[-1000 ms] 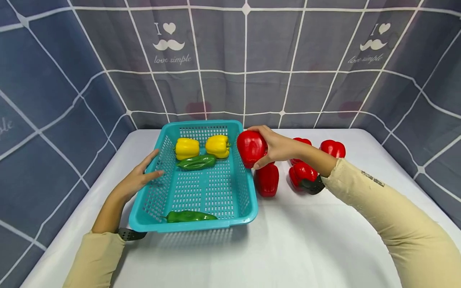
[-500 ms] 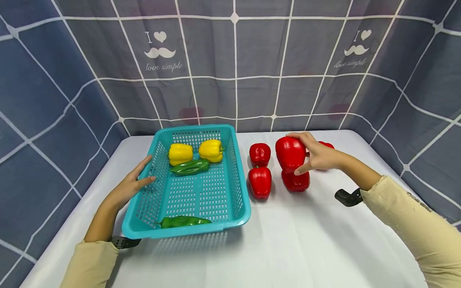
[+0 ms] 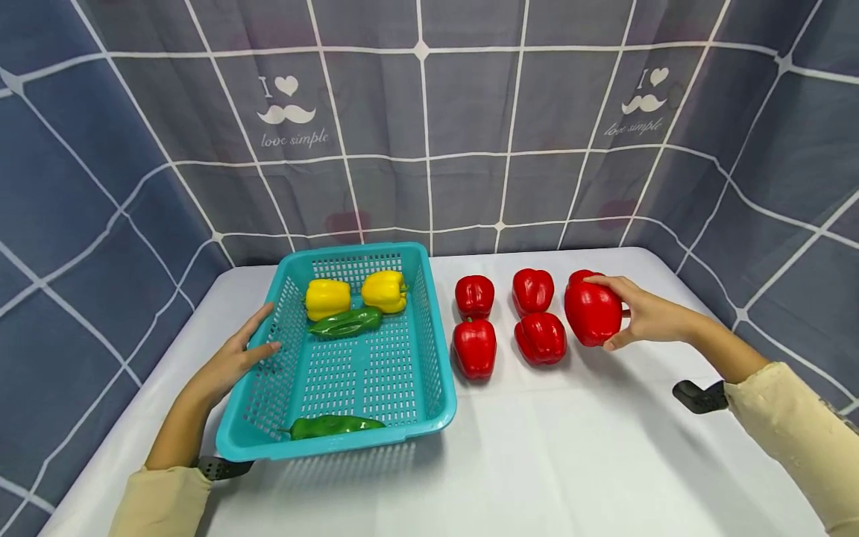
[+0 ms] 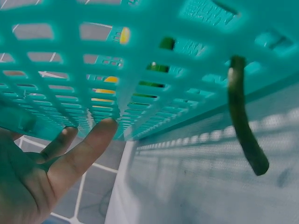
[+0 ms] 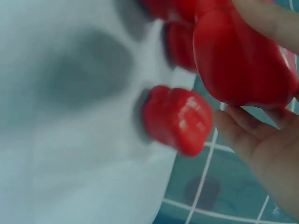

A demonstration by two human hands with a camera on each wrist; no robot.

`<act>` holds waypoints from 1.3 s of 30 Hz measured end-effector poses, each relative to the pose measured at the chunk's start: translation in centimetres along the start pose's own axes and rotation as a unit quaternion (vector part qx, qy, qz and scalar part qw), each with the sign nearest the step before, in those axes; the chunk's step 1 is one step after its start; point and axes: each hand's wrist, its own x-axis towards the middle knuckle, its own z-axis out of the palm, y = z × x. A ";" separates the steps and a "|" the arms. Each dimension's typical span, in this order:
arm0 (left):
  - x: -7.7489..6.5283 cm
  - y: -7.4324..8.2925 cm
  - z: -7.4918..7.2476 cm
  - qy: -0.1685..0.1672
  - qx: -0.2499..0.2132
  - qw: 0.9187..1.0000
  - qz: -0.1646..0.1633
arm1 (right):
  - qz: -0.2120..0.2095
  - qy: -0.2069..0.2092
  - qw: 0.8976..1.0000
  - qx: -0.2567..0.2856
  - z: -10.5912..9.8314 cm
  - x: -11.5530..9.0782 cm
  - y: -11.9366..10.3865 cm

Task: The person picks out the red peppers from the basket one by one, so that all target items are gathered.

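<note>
My right hand [image 3: 640,313] holds a red bell pepper [image 3: 593,315] between thumb and fingers, raised over the white table. Its shadow falls on the cloth, and it partly covers another red bell pepper [image 3: 581,276] behind it. In the right wrist view the held red bell pepper [image 5: 243,60] fills the top right. My left hand [image 3: 224,369] rests against the left side of a turquoise basket [image 3: 446,395], fingers extended. The left wrist view shows fingers [image 4: 79,161] at the outside of its perforated wall, where a green stem [image 4: 243,116] pokes through.
Red bell peppers [image 3: 474,349] stand in two short columns right of the basket. Inside it lie two yellow bell peppers [image 3: 328,299] and a green pepper [image 3: 345,323], with another long green pepper [image 3: 335,426] at the near wall. A grey checked curtain [image 3: 463,186] surrounds the table [image 3: 510,462].
My right hand has carried the red bell pepper rightward, from beside the basket past the standing peppers. The left hand stays at the basket. The head view has shifted slightly.
</note>
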 end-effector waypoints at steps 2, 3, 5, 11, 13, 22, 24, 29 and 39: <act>-0.2 -0.1 -0.2 0.001 0.004 1.000 -0.001 | 0.007 -0.004 1.000 -0.005 0.2 -0.3 0.6; -0.2 -0.1 -0.3 0.000 0.005 1.000 0.000 | 0.012 -0.004 1.000 -0.008 0.3 -0.5 0.9; -0.2 0.0 -0.3 0.001 0.007 1.000 0.002 | 0.024 -0.002 1.000 -0.016 0.5 -0.7 1.3; -0.4 0.3 -0.5 0.001 0.008 1.000 0.005 | 0.044 0.003 0.998 -0.032 1.3 -1.1 1.6; -0.4 0.4 -0.5 0.003 0.009 1.000 0.005 | 0.047 0.003 0.998 -0.028 1.5 -1.1 1.8; -0.4 0.7 -0.4 0.000 0.018 1.000 0.005 | 0.049 -0.005 0.999 -0.021 2.4 -1.3 3.2; -0.5 0.7 -0.5 0.000 0.014 1.000 0.003 | 0.051 -0.007 0.999 -0.019 2.6 -1.2 3.4; -0.8 0.7 -0.7 0.004 0.011 1.000 -0.007 | 0.049 -0.010 0.998 -0.028 2.7 -0.9 3.4; -0.9 0.7 -0.8 0.009 0.017 1.000 -0.010 | 0.032 0.005 0.998 -0.047 3.2 -1.1 3.9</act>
